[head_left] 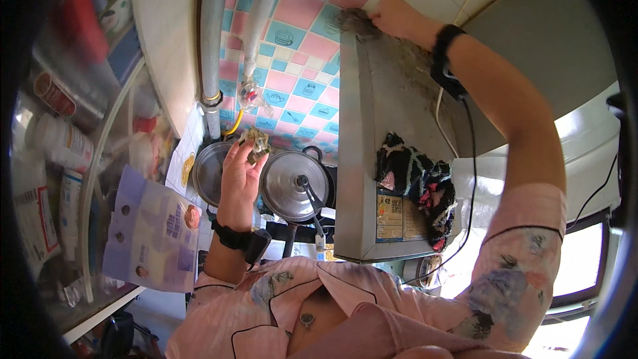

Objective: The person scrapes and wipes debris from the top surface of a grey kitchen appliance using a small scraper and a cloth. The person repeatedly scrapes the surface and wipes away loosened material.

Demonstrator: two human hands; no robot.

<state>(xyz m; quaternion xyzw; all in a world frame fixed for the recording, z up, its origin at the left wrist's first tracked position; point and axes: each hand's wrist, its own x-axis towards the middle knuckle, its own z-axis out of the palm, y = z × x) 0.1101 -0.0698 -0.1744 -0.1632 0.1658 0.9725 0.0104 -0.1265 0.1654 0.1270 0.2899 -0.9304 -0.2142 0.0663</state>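
Note:
My right hand (394, 17) is closed on a dark grey, dirty cloth or wad (360, 23) at the far top corner of a grey metal cabinet or range hood (359, 159), beside the tiled wall. Grime covers part of the hood's top (413, 70). In my left hand (241, 174) is a small crumpled, greenish, partly clear object (256, 143), pinched between the fingers above the stove; its kind is unclear. A dark patterned cloth (418, 179) lies at the near end of the hood's top, partly over a brown cardboard piece (394, 214).
Below are a lidded pan (294, 184) and another metal lid (209, 169). Vertical pipes (214, 50) and a valve (251, 92) stand at the wall. Shelves with bottles (62, 142) and a purple packet (154, 234) are at left. A cable (471, 159) hangs from my right wrist.

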